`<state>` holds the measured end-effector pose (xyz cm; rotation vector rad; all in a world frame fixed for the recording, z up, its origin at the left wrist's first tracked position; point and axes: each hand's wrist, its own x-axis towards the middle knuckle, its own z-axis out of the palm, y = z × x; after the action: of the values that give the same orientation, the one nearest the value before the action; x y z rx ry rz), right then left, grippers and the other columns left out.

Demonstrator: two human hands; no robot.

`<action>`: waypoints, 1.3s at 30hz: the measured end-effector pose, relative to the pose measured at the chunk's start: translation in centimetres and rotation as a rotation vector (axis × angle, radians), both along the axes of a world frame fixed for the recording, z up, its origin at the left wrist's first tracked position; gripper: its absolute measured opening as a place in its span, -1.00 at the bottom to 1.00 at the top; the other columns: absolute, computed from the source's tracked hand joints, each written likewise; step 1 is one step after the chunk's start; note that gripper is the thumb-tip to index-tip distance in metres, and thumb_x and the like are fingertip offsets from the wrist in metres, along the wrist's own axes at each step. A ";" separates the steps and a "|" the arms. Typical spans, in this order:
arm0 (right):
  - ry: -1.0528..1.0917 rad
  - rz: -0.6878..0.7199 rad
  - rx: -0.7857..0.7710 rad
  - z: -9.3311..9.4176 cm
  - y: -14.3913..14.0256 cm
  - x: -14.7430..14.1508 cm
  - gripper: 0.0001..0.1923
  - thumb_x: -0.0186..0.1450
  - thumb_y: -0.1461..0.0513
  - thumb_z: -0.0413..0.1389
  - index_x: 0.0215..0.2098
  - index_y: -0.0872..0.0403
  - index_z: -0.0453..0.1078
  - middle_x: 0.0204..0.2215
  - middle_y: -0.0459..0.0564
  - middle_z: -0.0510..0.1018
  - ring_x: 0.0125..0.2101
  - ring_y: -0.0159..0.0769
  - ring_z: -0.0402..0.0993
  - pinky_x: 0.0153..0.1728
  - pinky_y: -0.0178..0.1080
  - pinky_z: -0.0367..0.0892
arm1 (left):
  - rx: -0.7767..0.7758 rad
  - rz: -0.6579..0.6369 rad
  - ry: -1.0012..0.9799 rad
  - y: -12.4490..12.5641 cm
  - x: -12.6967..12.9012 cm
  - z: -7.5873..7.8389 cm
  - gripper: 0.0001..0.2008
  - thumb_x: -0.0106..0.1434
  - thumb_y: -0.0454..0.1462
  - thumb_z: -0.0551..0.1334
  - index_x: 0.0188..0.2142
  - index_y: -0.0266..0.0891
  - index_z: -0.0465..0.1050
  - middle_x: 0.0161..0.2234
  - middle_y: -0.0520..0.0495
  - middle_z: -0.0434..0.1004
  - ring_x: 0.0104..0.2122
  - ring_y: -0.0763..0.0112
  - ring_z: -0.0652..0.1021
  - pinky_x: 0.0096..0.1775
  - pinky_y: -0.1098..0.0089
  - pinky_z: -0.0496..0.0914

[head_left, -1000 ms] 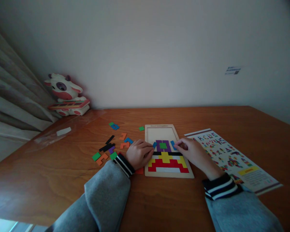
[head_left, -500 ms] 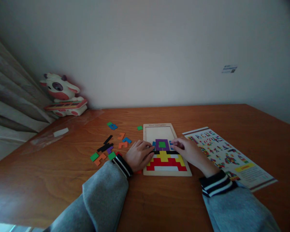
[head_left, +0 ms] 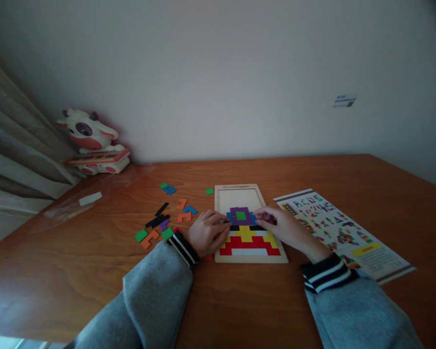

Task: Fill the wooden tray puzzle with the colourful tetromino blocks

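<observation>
— Two hands are at the wooden puzzle tray (head_left: 283, 254), which lies flat on the brown table (head_left: 240, 300) in front of the person. What does each one do?

— Left hand (head_left: 205, 232) rests at the tray's left edge, fingers curled loosely together, with the fingertips touching the left end of the black strip and the blue piece (head_left: 229, 216) beside the purple block. Right hand (head_left: 283, 227) comes in from the right, fingers bunched together with the tips pressing on a blue piece at the right side of the purple block (head_left: 241, 215). Whether that piece is pinched or only pushed, I cannot tell.

— And inside the tray?

— A green square (head_left: 241, 215) sits in the middle of the purple block. Below it come a black strip, yellow steps, red pieces (head_left: 247, 245) and a white bar. The upper part of the tray is bare wood.

— What lies around it?

— Loose pieces (head_left: 160, 224), orange, green, black, blue and purple, are scattered on the table to the left of the tray. A printed pattern sheet (head_left: 349, 237) lies to its right, near the right wrist. A cow plush toy (head_left: 90, 140) sits in the far left corner against the wall.
</observation>
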<state>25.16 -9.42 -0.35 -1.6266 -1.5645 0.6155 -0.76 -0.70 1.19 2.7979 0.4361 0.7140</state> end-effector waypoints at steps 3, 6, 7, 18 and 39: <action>-0.022 0.004 0.001 0.0 0.0 0.0 -0.79 0.25 0.16 0.16 -0.18 0.03 0.53 -0.38 -0.04 0.61 -0.37 -0.27 0.49 -0.28 -0.19 0.42 | -0.012 -0.020 0.004 0.0 0.0 0.0 -0.71 0.39 -0.27 0.08 -0.07 -0.19 0.57 -0.07 -0.17 0.58 -0.07 0.20 0.50 -0.01 0.15 0.40; -0.034 0.014 0.004 -0.2 0.1 0.0 -0.78 0.25 0.16 0.15 -0.16 0.03 0.52 -0.37 -0.03 0.61 -0.37 -0.26 0.50 -0.28 -0.19 0.42 | -0.024 -0.033 0.009 0.0 0.1 0.1 -0.72 0.40 -0.27 0.08 -0.07 -0.19 0.57 -0.05 -0.16 0.59 -0.06 0.19 0.51 -0.01 0.14 0.40; -0.034 0.014 0.006 -0.2 0.1 0.1 -0.78 0.25 0.16 0.15 -0.16 0.03 0.52 -0.37 -0.03 0.61 -0.37 -0.26 0.50 -0.28 -0.19 0.42 | -0.026 -0.035 0.006 0.0 0.1 0.1 -0.72 0.40 -0.27 0.08 -0.08 -0.19 0.57 -0.06 -0.16 0.59 -0.06 0.19 0.51 -0.02 0.14 0.40; -0.167 -0.015 0.154 0.7 0.1 -0.4 -0.77 0.34 0.15 0.07 -0.14 0.00 0.52 -0.21 0.04 0.60 -0.23 -0.20 0.53 -0.12 -0.11 0.43 | -0.024 -0.023 -0.021 0.1 0.0 0.1 -0.70 0.39 -0.27 0.09 -0.01 -0.18 0.53 -0.03 -0.17 0.57 -0.05 0.19 0.50 0.01 0.13 0.39; -0.438 0.116 0.211 1.5 -0.3 -2.5 -0.62 0.36 0.31 0.01 0.11 -0.04 0.41 -0.01 0.04 0.58 -0.01 -0.13 0.50 0.06 0.03 0.39 | -0.143 -0.096 0.082 1.3 0.7 -0.2 -0.45 0.27 -0.40 0.02 0.26 -0.22 0.20 0.15 -0.21 0.39 0.20 0.17 0.32 0.21 0.06 0.22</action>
<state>22.70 -9.71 1.14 -1.5861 -1.9748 0.1438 -0.08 0.63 0.97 2.6996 0.3495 0.5280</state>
